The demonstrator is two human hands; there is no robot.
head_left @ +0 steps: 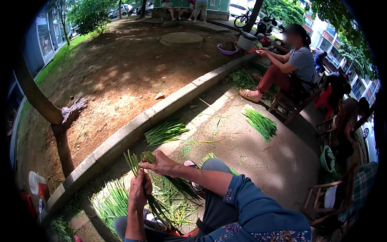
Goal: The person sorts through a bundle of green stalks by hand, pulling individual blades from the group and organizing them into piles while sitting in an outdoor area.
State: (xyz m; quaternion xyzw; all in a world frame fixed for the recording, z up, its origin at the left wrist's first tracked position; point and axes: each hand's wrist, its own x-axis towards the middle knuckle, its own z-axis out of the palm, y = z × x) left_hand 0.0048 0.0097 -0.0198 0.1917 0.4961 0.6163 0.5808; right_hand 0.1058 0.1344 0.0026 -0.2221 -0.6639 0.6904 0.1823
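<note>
My left hand [139,189] grips a bundle of long green stalks [135,161] around its middle, with the cut tips sticking up above my fist. My right hand [161,162] reaches across from the right and pinches the top of the same bundle between its fingers. The dark leafy ends [181,186] trail down over my lap and knees. More trimmed stalks lie in a pile [109,199] on the ground just left of my knees.
A concrete kerb [161,105] runs diagonally, with bare earth and a tree trunk [38,101] beyond. Other green bundles [165,132] [261,123] lie on the pavement. A seated person [288,66] works at the upper right. Wooden chairs [328,193] stand at the right.
</note>
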